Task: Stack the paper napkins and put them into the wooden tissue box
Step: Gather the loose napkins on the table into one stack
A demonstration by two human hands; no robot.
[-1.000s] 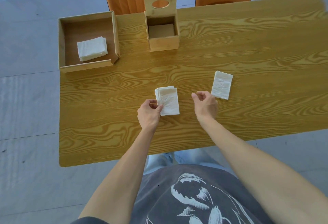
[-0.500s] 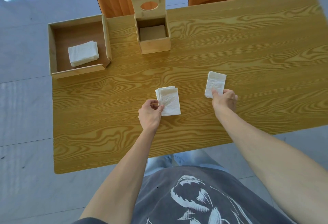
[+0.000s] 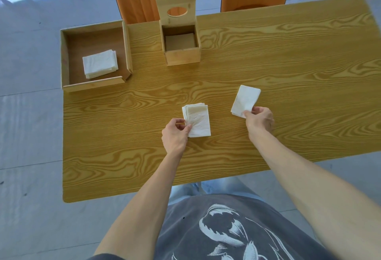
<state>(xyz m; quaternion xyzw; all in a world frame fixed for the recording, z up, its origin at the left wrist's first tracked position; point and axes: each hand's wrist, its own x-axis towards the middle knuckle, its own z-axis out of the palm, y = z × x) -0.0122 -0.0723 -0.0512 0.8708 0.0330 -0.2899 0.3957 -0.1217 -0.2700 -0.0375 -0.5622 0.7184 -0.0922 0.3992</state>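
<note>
1. One loose napkin (image 3: 245, 101), to the right of the centre pile, is now pinched at its near corner by the right hand (image 3: 259, 120); a second ago that hand was empty and clear of it, and half a second ago it was only just arriving at the sheet's near edge.
2. The sheet has swung out of line with the table's grain and sits tilted, so it looks partly lifted; I cannot tell whether its far end touches the table (image 3: 268, 57).
3. The left hand (image 3: 175, 134) has not moved: thumb and fingers grip the near-left corner of the napkin stack (image 3: 198, 120), which lies flat at the centre.
4. My reading: the single sheet goes onto the stack next.
5. The wooden tissue box (image 3: 181, 53) stands open at the far side, holding no napkins.
6. More napkins (image 3: 100, 63) wait in the tray (image 3: 92, 84) at the far left.
</note>
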